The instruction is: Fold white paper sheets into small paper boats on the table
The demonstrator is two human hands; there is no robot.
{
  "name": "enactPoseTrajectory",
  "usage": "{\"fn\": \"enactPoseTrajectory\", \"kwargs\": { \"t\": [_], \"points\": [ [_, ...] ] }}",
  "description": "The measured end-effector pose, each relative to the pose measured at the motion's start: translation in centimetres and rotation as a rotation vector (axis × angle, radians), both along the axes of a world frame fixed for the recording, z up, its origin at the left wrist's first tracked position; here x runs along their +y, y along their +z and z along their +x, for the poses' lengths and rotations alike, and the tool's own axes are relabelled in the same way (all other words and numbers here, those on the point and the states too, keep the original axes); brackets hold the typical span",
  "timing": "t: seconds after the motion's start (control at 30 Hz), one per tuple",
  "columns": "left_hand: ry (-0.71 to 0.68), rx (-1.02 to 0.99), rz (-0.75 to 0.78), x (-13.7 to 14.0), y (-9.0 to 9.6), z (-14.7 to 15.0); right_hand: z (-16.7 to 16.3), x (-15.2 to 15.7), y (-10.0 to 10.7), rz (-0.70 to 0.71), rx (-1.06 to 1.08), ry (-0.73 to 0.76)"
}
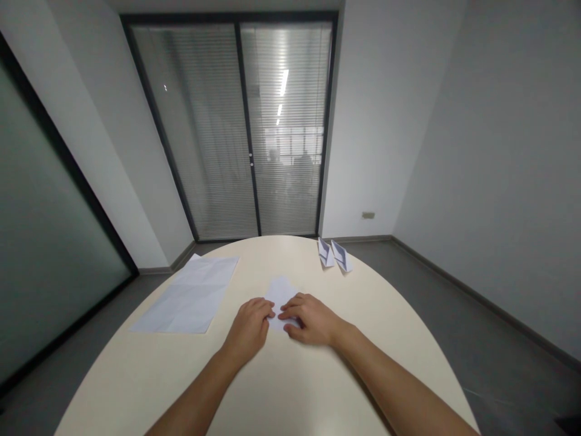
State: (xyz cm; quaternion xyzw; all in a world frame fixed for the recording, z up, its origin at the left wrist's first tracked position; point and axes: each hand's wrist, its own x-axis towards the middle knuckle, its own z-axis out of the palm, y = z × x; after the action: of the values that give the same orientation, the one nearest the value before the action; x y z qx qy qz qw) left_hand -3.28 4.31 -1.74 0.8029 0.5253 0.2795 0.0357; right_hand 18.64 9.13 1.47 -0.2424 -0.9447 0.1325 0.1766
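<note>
A small piece of folded white paper [280, 289] lies flat on the table in front of me, tapering at its far end. Curled fingers of my left hand [249, 330] close on its left edge, with the thumb near the fingertips. My right hand [313, 318] rests over the right side of the paper, fingers apart and tips touching its surface. The near right part of the sheet is hidden beneath that hand.
Two folded paper pieces [341, 257] stand near the far right edge of the round cream table [363, 369]. Large white sheets [188, 297] lie at the left, reaching the table's edge. Beyond are glass doors [290, 200] with blinds.
</note>
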Motion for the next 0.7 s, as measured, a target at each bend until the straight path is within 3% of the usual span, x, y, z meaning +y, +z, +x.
{"fn": "enactPoseTrajectory", "kwargs": {
  "t": [0.23, 0.43, 0.7],
  "points": [
    [0.042, 0.043, 0.002, -0.1, 0.4, 0.3, -0.4, -0.2, -0.1, -0.030, 0.051, 0.085],
    [0.001, 0.066, 0.039, -0.4, 0.3, 0.3, -0.4, 0.2, -0.3, 0.018, 0.079, -0.012],
    [0.023, 0.053, 0.016, 0.1, -0.2, 0.6, 0.2, 0.4, -1.5, -0.119, -0.131, -0.128]
  ]
}}
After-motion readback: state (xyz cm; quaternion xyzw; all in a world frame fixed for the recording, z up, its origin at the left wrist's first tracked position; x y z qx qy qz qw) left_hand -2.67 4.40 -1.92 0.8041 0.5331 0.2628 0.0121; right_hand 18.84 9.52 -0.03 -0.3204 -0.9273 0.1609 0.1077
